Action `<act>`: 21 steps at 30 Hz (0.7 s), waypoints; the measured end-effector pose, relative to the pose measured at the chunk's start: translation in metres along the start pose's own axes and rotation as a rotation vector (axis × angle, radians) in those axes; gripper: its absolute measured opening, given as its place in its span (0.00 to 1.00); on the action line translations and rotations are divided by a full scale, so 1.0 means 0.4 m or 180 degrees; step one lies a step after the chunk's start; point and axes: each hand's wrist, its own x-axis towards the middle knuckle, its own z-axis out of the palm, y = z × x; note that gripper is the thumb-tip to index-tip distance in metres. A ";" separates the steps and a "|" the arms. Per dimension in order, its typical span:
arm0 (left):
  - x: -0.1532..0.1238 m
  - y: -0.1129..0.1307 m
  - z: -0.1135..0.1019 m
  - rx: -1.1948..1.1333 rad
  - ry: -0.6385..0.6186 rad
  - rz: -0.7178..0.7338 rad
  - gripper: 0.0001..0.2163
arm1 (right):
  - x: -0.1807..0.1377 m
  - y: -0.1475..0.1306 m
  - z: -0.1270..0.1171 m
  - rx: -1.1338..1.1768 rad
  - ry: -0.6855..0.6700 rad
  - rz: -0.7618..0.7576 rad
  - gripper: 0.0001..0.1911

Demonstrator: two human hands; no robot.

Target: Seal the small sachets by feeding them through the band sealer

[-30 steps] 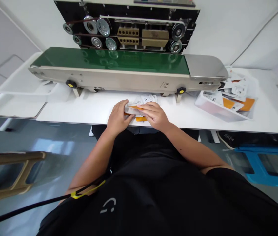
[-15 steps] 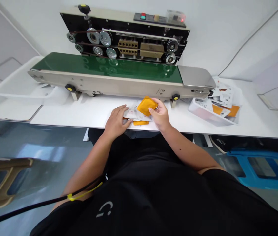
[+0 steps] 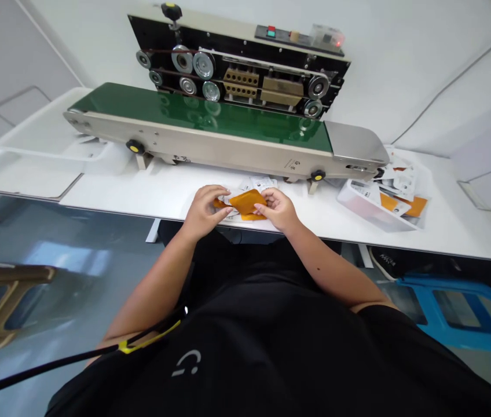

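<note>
- Two hands work together: my left hand (image 3: 204,213) and my right hand (image 3: 278,209) both pinch one orange sachet (image 3: 248,202).
- The sachet is above white papers (image 3: 259,184), near the front edge of the counter (image 3: 141,185).
- A sealer (image 3: 202,139) stands behind them, and a plastic box (image 3: 361,202) is at right.

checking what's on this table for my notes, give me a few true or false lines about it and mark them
Both the left hand and the right hand touch an orange sachet. True.

The plastic bin of packets stands to the left of the hands. False: it stands to their right.

A green conveyor belt runs along the front of the sealing machine. True.

The blue stool stands on the table. False: it is on the floor, below the table's edge.
</note>
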 end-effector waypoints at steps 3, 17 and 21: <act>-0.009 -0.004 -0.009 -0.0164 0.0000 0.0117 0.15 | -0.008 -0.002 0.001 -0.0358 -0.0355 -0.0258 0.18; -0.052 -0.034 0.014 -0.0313 0.0717 0.0303 0.09 | -0.004 -0.086 0.056 0.0367 -0.0678 0.0870 0.34; -0.044 -0.022 0.009 -0.0134 0.0710 0.0308 0.09 | 0.027 -0.194 0.002 -0.0084 -0.0780 0.0813 0.27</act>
